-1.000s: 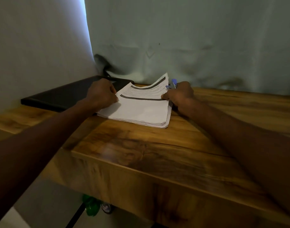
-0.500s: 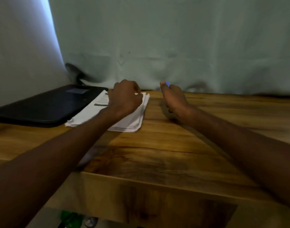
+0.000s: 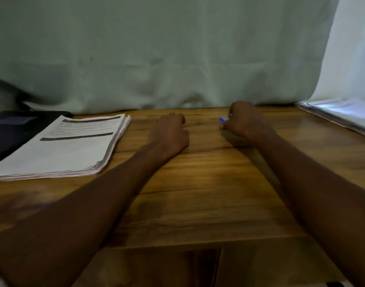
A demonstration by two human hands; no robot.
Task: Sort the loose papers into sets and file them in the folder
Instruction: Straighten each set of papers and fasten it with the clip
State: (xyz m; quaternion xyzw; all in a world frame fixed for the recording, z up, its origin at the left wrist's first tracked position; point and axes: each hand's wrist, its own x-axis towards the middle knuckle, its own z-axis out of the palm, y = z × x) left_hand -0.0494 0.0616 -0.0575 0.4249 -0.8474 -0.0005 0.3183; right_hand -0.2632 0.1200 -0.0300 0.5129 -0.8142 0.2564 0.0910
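Head view: paper stack (image 3: 59, 146) lies left of your left hand (image 3: 169, 135), nearer it, fingers loosely curled, empty; right hand (image 3: 245, 123) pinches a small purple object (image 3: 222, 120).

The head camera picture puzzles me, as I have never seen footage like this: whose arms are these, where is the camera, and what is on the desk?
There is no machine here. A person wears a wide-angle camera on the head, looking forward and down, so the two arms reaching in from the bottom are their own.

The left hand rests on the wooden desk with fingers loosely curled, holding nothing. The right hand has its grip closed on a small purple object; too little shows to say what it is.

To the left lies a stack of printed papers, partly resting on a black folder. At the far right edge sits another pile of papers. A pale curtain hangs behind the desk.
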